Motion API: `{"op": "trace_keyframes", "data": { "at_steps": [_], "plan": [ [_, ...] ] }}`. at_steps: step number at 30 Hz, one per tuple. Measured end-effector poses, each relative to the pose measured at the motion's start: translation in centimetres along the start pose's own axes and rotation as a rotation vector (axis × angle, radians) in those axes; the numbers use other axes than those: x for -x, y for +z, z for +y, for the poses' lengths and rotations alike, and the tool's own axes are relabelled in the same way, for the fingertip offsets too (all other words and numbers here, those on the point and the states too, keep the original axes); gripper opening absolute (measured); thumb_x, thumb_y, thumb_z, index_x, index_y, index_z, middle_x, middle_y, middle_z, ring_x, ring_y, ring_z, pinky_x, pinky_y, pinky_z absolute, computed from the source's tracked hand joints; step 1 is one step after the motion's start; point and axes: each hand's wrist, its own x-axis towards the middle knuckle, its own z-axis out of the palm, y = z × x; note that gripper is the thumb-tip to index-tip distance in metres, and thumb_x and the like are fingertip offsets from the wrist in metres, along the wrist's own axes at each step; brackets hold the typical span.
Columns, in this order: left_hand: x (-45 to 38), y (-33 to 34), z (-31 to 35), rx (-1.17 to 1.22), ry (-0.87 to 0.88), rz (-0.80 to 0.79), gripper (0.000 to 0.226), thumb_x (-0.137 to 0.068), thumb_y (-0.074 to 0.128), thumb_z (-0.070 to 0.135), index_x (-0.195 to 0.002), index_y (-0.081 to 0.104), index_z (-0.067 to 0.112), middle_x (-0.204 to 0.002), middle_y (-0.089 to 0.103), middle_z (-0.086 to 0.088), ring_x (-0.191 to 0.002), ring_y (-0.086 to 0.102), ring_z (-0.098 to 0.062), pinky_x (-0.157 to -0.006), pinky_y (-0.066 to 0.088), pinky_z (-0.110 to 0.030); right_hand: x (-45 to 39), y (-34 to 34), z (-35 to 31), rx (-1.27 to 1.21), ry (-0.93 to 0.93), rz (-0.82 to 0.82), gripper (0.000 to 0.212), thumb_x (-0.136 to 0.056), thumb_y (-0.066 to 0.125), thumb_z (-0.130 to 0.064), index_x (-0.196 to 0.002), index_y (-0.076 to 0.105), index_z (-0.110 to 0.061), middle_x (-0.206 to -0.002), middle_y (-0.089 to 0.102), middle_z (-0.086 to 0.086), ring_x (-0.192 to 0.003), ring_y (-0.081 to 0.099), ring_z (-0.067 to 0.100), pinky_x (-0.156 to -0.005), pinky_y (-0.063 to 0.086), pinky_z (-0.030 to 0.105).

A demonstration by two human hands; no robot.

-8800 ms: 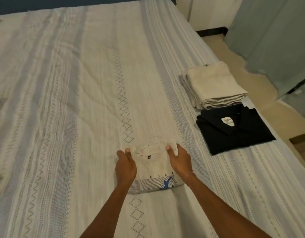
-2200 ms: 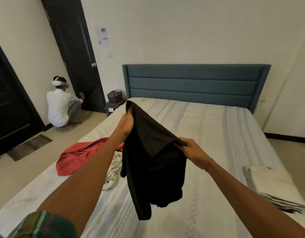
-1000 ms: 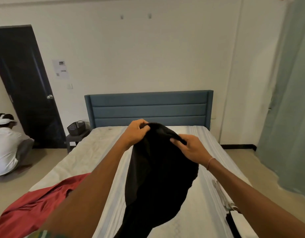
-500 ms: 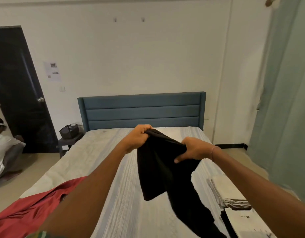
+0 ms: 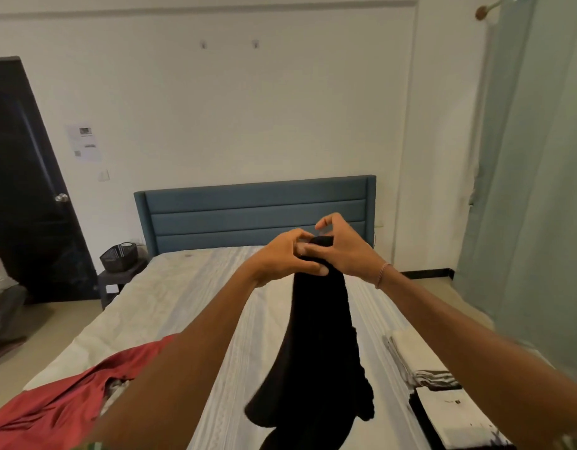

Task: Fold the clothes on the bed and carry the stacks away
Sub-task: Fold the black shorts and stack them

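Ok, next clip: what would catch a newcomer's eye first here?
The black garment hanging mid-frame over the bed, gripped at its top by the left hand and right hand close together. Next, the red cloth sprawled bottom left, and the folded stacks at the bed's right edge.

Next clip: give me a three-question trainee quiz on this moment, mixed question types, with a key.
1. True or false: the black garment lies flat on the bed.
2. Multiple choice: where is the red garment?
A. On the headboard
B. On the bed, at the lower left of the view
C. In the right hand
3. Fill in: the folded stacks sit near the bed's ____ edge.

Key
1. False. The left hand and right hand grip its top, close together, and it hangs down between the arms above the bed.
2. B
3. right
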Motion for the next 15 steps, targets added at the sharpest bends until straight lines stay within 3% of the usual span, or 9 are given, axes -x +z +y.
{"op": "trace_keyframes", "data": {
  "at_steps": [3, 5, 7, 9, 12, 15],
  "plan": [
    [-0.6, 0.3, 0.2, -0.074, 0.019, -0.019, 0.029, -0.091, 0.074, 0.020, -0.118, 0.067, 0.015, -0.108, 0.072, -0.004, -0.102, 0.070, -0.022, -0.094, 0.057, -0.032, 1.0, 0.3, 0.0, -0.141, 0.068, 0.025, 0.047, -0.094, 0.057, -0.053, -0.123, 0.038, -0.021, -0.114, 0.058, 0.003, -0.096, 0.064, 0.013, -0.077, 0.056, 0.021],
    [-0.7, -0.1, -0.1, -0.221, 0.036, 0.026, 0.022, -0.095, 0.068, 0.028, -0.110, 0.071, 0.011, -0.096, 0.073, -0.007, -0.089, 0.071, -0.021, -0.082, 0.059, -0.029, 2.3, 0.8, 0.7, -0.254, 0.111, -0.021, 0.067, -0.081, 0.064, -0.062, -0.128, 0.037, -0.023, -0.122, 0.058, 0.005, -0.105, 0.066, 0.019, -0.085, 0.061, 0.032],
    [-0.8, -0.2, -0.5, -0.331, 0.047, 0.073, 0.023, -0.097, 0.065, 0.031, -0.101, 0.072, 0.010, -0.085, 0.072, -0.005, -0.075, 0.069, -0.015, -0.068, 0.054, -0.021, 3.5, 1.7, 1.9, -0.345, 0.105, -0.095, 0.082, -0.071, 0.079, -0.056, -0.132, 0.035, -0.024, -0.127, 0.058, 0.004, -0.106, 0.069, 0.023, -0.080, 0.063, 0.036],
    [-0.7, 0.0, -1.0, -0.369, 0.074, 0.124, 0.021, -0.098, 0.063, 0.032, -0.101, 0.072, 0.012, -0.084, 0.072, 0.000, -0.074, 0.068, -0.011, -0.067, 0.050, -0.019, 4.7, 2.7, 3.4, -0.361, 0.140, -0.151, 0.085, -0.071, 0.088, -0.041, -0.135, 0.033, -0.024, -0.127, 0.058, 0.005, -0.108, 0.068, 0.025, -0.080, 0.063, 0.036],
    [-0.3, -0.1, -1.2, -0.179, 0.100, 0.287, 0.020, -0.099, 0.063, 0.034, -0.097, 0.070, 0.016, -0.085, 0.072, -0.001, -0.077, 0.070, -0.013, -0.066, 0.052, -0.021, 6.7, 4.1, 6.1, -0.301, 0.259, -0.298, 0.074, -0.077, 0.087, -0.034, -0.134, 0.040, -0.021, -0.122, 0.066, 0.005, -0.107, 0.070, 0.023, -0.090, 0.060, 0.040],
    [0.0, -1.3, -0.7, 0.084, 0.076, 0.470, 0.025, -0.096, 0.067, 0.034, -0.090, 0.073, 0.010, -0.081, 0.072, -0.004, -0.073, 0.070, -0.015, -0.063, 0.053, -0.023, 8.4, 5.1, 8.5, -0.114, 0.199, -0.348, 0.051, -0.092, 0.072, -0.037, -0.137, 0.052, -0.022, -0.126, 0.065, -0.005, -0.114, 0.063, 0.013, -0.102, 0.053, 0.041]
  ]
}}
